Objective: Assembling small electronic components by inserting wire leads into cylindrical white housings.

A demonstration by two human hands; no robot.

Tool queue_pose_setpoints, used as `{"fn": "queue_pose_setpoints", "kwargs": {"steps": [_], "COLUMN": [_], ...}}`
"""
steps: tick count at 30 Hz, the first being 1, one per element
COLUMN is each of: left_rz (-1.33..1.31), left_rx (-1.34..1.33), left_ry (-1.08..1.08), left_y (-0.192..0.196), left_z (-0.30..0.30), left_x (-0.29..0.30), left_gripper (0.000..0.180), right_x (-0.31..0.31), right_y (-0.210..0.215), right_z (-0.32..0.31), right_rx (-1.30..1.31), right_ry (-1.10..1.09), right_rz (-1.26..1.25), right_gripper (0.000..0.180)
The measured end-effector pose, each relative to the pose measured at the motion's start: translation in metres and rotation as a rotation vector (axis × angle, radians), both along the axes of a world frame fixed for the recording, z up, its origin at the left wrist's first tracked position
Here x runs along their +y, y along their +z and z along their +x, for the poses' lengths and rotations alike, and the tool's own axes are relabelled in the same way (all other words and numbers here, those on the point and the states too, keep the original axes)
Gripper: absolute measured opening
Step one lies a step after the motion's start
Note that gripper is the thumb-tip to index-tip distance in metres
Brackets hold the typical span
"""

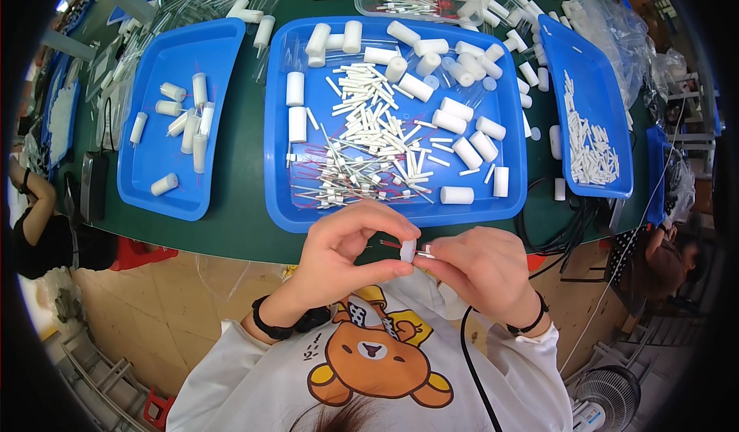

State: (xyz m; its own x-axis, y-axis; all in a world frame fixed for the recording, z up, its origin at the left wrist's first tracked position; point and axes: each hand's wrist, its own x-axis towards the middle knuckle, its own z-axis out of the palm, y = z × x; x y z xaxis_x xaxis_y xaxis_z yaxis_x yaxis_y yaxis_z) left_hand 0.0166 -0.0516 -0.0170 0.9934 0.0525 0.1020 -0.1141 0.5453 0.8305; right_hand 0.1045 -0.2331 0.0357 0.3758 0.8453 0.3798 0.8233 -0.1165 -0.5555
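Note:
Close to my body, just past the front rim of the large blue tray (273, 136), my two hands meet. Between thumb and index finger my left hand (342, 247) pinches a small translucent white disc-shaped cap (408, 250), held on edge. A dark and red wire end pokes out of the cap toward my left palm. My right hand (485, 266) is closed on a thin metal-legged part with a white body (424, 253), lined up against the cap's other side. How far the legs pass through the cap is hidden by my fingers.
In the large tray lie white cylinders (456, 195), thin white rods (369, 128) and red-wired parts (339, 174). A left blue tray (146, 178) holds several wired cylinders; a right blue tray (573, 109) holds short white pieces. Black cables (554, 228) hang at the table edge. Other people sit at both sides.

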Motion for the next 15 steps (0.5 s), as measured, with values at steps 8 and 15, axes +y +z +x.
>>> {"fn": "queue_pose_setpoints", "kwargs": {"steps": [8,15], "left_rz": [0.107,0.317], "left_rx": [0.010,0.000], "left_ry": [-0.019,0.019], "left_y": [0.003,0.006], "left_z": [-0.006,-0.016], "left_x": [0.000,-0.002], "left_gripper": [0.032,0.027], "right_x": [0.005,-0.010], "right_y": [0.004,0.012], "right_z": [-0.001,-0.001], "right_rx": [0.076,0.105], "right_ry": [0.034,0.115], "right_rz": [0.055,-0.068], "right_gripper": [0.029,0.031]}}
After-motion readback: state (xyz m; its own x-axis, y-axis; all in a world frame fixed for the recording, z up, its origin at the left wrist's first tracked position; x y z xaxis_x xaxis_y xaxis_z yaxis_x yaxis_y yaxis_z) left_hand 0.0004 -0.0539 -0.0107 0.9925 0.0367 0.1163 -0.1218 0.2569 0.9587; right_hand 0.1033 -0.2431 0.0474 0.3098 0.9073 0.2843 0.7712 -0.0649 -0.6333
